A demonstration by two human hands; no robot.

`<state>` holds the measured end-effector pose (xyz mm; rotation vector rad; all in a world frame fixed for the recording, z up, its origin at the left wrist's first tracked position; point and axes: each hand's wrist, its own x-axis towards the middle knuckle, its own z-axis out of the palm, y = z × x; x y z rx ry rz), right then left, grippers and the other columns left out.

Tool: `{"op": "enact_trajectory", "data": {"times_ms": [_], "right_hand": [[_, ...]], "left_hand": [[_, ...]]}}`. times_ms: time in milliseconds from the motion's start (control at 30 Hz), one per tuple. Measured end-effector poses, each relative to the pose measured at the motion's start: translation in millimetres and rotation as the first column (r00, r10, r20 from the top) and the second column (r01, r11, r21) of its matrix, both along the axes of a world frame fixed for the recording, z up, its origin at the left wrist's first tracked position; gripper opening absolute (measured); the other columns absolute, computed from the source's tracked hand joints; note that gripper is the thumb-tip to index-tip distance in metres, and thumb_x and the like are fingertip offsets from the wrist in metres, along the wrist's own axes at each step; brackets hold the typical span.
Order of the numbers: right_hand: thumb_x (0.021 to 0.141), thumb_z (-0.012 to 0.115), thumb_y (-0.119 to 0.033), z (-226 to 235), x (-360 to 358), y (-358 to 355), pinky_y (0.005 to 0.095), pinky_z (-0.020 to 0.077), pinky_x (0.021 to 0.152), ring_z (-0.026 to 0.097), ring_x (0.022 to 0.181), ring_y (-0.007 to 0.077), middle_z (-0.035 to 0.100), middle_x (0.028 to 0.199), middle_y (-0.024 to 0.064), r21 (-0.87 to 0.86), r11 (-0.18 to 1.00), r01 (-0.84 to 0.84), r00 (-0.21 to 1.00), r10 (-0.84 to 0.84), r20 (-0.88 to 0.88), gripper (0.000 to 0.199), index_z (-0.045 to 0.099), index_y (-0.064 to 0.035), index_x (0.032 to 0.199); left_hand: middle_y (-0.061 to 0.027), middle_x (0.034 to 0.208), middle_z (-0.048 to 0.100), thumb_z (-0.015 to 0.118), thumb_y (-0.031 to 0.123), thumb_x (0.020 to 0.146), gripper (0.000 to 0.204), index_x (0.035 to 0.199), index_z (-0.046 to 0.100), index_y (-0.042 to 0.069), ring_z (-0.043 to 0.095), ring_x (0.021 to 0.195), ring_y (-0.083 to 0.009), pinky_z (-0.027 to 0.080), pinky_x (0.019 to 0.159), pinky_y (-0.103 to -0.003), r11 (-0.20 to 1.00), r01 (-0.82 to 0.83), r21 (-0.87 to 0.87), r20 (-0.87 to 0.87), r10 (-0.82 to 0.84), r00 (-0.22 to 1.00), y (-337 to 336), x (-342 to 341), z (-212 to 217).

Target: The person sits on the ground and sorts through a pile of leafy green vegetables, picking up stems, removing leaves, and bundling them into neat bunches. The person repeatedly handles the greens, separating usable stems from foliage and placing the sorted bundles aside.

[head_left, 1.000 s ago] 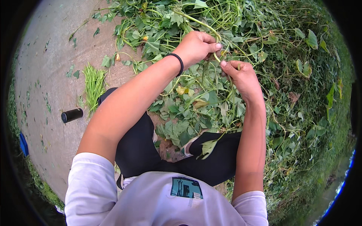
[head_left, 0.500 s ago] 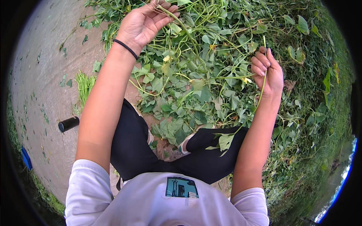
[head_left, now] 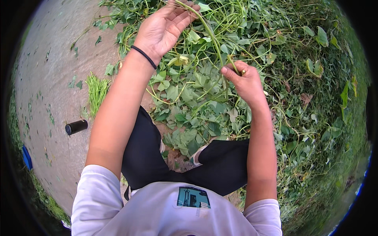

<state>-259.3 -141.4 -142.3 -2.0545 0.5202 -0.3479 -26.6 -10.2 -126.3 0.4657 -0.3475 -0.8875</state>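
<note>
Head view
Hands: two, both raised over the leaf pile (head_left: 197,102).
Left hand (head_left: 163,27): palm up, near the top edge; fingers (head_left: 185,17) curled loosely around the upper end of the vine stem (head_left: 212,39), gripping it.
Right hand (head_left: 244,80): lower and further right; thumb and forefinger pinched shut on the lower part of the same stem.
Vine stem: one, green, thin and long; stretched between the two hands, above the pile.
Stem axis: slanting from upper left at the left hand down to lower right at the right hand, slightly bowed; a short tail hanging below the pinch, end lost among the leaves.
Wristband (head_left: 143,56): one, black, on the left wrist.
Leaf pile: too many leaves and vines to count; spread in front of the knees and off to the right.
Stalk bundle (head_left: 96,92): one small heap of thin green stalks, lying on the bare ground (head_left: 51,78) left of the left forearm, long axis roughly up-down in the picture.
Black cylinder (head_left: 76,126): one, lying on its side on the ground, just below the bundle, apart from it.
Legs: two, in black trousers (head_left: 145,153), folded under the pile's near edge.
Blue object (head_left: 26,157): one, at the far left rim; kind unclear.
</note>
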Motion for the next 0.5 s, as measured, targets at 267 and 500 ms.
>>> {"op": "enact_trajectory", "data": {"times_ms": [267,500], "right_hand": [[0.086,0.068,-0.023,20.6,-1.0,9.7,0.0197,0.026,0.047,0.035,0.053,0.0011,0.048,0.062,-0.0079,0.454,0.866,0.209,0.973,-0.232,-0.007,0.02,0.067,-0.0034,0.088],[0.093,0.057,-0.02,16.1,-6.1,8.1,0.0185,0.0264,0.048,0.035,0.053,0.0017,0.052,0.065,-0.0069,0.604,0.794,0.068,0.998,-0.045,-0.053,0.02,0.063,-0.004,0.102]], "left_hand": [[-0.0013,0.072,0.061,0.07,0.036,0.083,0.037,0.091,0.064,0.0,0.057,0.067,-0.0093,0.047,0.06,-0.025,0.715,-0.423,0.556,0.795,-0.311,0.52,-12.3,-85.4,-2.6],[0.0007,0.07,0.061,0.065,0.026,0.088,0.023,0.081,0.066,0.004,0.052,0.061,-0.0076,0.044,0.057,-0.023,0.82,0.015,0.572,0.528,-0.382,0.759,-21.7,-86.6,-6.1]]}}
